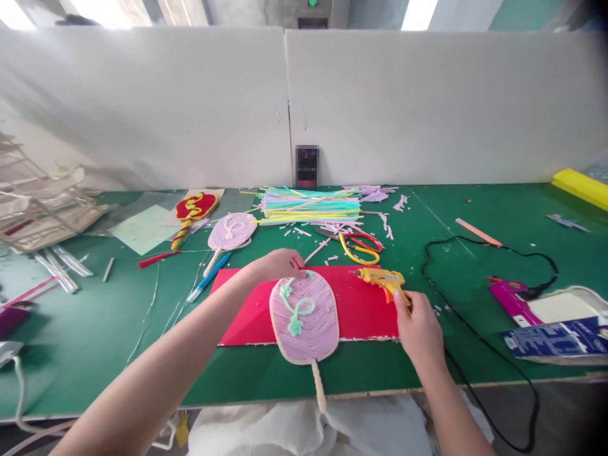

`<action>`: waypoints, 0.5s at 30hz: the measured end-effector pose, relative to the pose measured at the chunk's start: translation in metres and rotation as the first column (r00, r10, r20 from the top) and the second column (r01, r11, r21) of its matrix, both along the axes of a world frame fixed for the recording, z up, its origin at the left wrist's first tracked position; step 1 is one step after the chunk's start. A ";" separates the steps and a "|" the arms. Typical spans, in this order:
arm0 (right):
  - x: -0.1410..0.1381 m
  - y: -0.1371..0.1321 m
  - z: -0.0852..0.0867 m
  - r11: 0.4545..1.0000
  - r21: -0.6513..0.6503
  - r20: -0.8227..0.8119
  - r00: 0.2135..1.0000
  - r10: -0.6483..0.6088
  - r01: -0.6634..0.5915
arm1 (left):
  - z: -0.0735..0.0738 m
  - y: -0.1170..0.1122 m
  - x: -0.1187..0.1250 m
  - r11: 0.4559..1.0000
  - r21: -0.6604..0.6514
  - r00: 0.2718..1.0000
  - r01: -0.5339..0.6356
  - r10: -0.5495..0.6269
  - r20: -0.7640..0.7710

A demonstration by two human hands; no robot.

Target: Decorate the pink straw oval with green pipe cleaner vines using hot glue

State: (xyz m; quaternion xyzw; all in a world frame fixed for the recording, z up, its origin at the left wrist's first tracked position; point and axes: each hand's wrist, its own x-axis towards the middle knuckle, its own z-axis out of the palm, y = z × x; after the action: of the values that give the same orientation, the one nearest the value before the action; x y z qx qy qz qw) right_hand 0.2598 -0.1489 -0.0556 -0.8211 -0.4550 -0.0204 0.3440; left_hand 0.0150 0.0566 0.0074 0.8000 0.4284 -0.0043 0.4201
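Hand (420, 324) closed around glue gun (386, 279)

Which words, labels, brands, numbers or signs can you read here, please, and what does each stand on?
None can be read.
Blue-and-white packet: pale lettering, too blurred.
Yellow glue gun: side label, too small.
Phone: screen pixelated, nothing legible.
Green light: too small to tell whether it is a sign.

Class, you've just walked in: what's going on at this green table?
Someone works on a lilac fan decorated with mint-green flowers. The left hand is at the fan's top edge, by a small green piece; the right hand holds a yellow glue gun, its nozzle apart from the fan. The fan lies partly over a red board, handle pointing toward them.
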 end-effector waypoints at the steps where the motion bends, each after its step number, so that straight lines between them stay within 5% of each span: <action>1: 0.000 0.001 0.000 1.000 -0.002 -0.005 1.000 -0.005 0.005 | -0.001 -0.001 0.001 0.999 0.039 0.999 0.032 -0.031 -0.042; 7: 0.001 0.004 0.003 0.999 -0.034 -0.045 0.999 -0.026 0.025 | 0.007 -0.005 0.002 0.995 0.086 0.999 0.040 -0.038 -0.027; 15: -0.003 0.000 0.015 0.988 0.022 -0.295 0.945 -0.142 0.155 | 0.031 -0.023 -0.012 0.983 -0.182 0.982 -0.016 0.050 0.185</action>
State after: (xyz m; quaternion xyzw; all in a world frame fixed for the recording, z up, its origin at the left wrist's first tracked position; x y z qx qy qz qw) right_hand 0.2567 -0.1493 -0.0403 -0.8390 -0.3354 0.0652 0.4235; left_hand 0.0030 0.0336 0.0379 0.7483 0.3978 0.0397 0.5293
